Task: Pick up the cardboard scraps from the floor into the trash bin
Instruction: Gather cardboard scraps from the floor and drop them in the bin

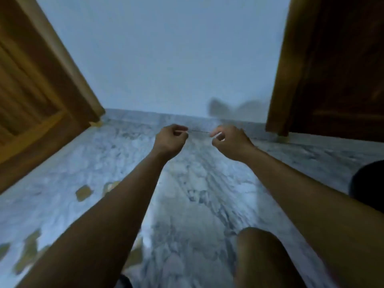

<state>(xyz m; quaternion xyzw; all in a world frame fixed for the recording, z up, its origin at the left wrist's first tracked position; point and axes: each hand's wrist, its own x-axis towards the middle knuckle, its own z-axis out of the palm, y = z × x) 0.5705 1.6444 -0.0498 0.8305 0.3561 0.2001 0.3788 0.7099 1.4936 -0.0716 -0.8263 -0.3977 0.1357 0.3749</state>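
Dim, cool bluish light, source not visible. Whole frame soft, smeared by motion blur; marble floor [187, 204] veining streaked. Cardboard scraps [83, 192] fuzzy-edged. Dark blurred shadow on wall [162, 59] near right door [336, 65]. Wide-angle distortion tilts both doors outward at edges.

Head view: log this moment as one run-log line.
left hand: closed, pinching thin strand | right hand: closed, pinching other end | scraps: on floor, left | bin: not seen
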